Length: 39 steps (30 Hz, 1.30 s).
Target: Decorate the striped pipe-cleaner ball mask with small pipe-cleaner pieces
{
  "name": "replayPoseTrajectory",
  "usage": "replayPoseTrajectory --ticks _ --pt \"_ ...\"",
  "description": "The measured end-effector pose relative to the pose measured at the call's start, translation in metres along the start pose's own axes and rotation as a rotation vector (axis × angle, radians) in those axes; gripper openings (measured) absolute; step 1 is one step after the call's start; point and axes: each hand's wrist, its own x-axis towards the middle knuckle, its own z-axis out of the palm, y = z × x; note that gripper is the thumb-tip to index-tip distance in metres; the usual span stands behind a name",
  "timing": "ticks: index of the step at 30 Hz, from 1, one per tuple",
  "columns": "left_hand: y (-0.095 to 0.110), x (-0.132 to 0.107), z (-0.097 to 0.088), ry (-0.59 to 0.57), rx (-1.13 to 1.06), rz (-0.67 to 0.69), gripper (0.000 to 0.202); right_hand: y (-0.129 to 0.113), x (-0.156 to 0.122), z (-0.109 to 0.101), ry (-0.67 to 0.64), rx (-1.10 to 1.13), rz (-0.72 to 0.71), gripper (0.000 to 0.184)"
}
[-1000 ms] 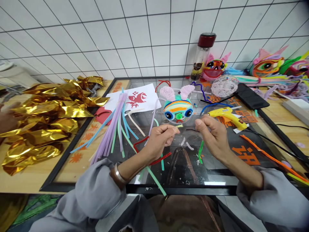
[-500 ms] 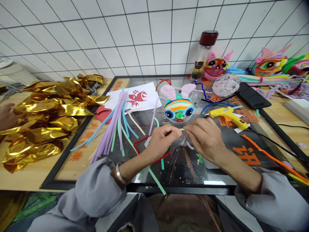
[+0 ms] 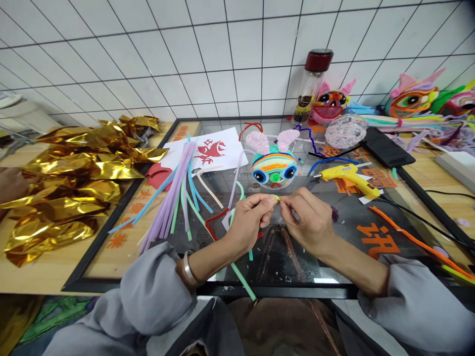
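My left hand [image 3: 249, 221] and my right hand [image 3: 308, 219] meet over the glass tabletop [image 3: 341, 217], fingertips pinched together on a small light green pipe cleaner piece [image 3: 276, 199]. Just beyond them stands a striped pipe cleaner animal head [image 3: 273, 165] with pink ears, blue eyes and a green nose. A yellow glue gun [image 3: 349, 176] lies to the right of it. A red bent pipe cleaner [image 3: 214, 222] and a green one lie under my left hand.
A bundle of purple, blue and green pipe cleaners [image 3: 174, 195] lies left of my hands, with a red papercut sheet [image 3: 208, 151] behind. Crumpled gold foil [image 3: 74, 183] covers the left table. A bottle [image 3: 311, 86], more pipe cleaner heads [image 3: 411, 99] and a phone [image 3: 386, 148] sit at the back right.
My right hand has moved left to meet my left hand, and both have come slightly nearer to me. Both now pinch the small green piece together.
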Motion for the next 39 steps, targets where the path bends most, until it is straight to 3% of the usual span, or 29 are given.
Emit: replayPoseTrajectory --ticks 10,24,32,39 --pt "-0.001 0.0 0.001 0.028 -0.117 -0.122 0.033 -0.01 0.001 0.002 -0.095 -0.166 -0.029 0.018" --pt "0.003 -0.002 0.002 -0.065 -0.031 -0.204 0.031 0.007 0.004 -0.005 -0.128 -0.078 -0.04 0.015" --pt "0.003 0.003 -0.011 -0.189 0.287 -0.022 0.037 0.014 0.004 -0.007 -0.131 -0.047 -0.078 0.013" --pt "0.002 0.009 -0.017 -0.137 0.302 0.023 0.033 0.015 0.004 -0.007 -0.114 -0.052 -0.127 0.01"
